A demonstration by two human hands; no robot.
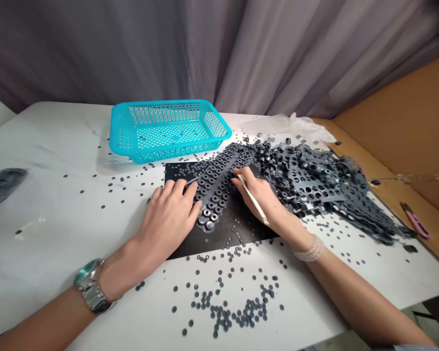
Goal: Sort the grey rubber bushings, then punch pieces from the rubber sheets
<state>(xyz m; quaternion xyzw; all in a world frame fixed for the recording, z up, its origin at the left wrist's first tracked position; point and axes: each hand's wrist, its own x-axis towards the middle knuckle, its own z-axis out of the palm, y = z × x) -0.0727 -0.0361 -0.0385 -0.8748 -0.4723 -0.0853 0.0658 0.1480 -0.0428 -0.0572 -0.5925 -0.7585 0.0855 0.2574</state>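
Observation:
A dark grey moulded sheet (219,178) with rows of round ring-shaped parts lies slanted on a black mat (237,226). A few rings at its near end look shiny. My left hand (170,214) rests palm down at the sheet's left edge, fingers bent and apart, with thumb and fingertips touching that edge. Over the sheet's right side, my right hand (258,192) is closed on a slim white pen-like tool (254,200). Its tip is hidden by the fingers. Small dark discs (241,312) lie scattered on the mat and on the near tabletop.
A turquoise mesh basket (170,152) stands behind the mat with a few discs inside. Punched-out dark sheets (314,175) are heaped at right. A clear plastic bag (289,125) lies behind them; a pink-handled cutter (415,222) is at far right. Another dark sheet (2,187) lies far left.

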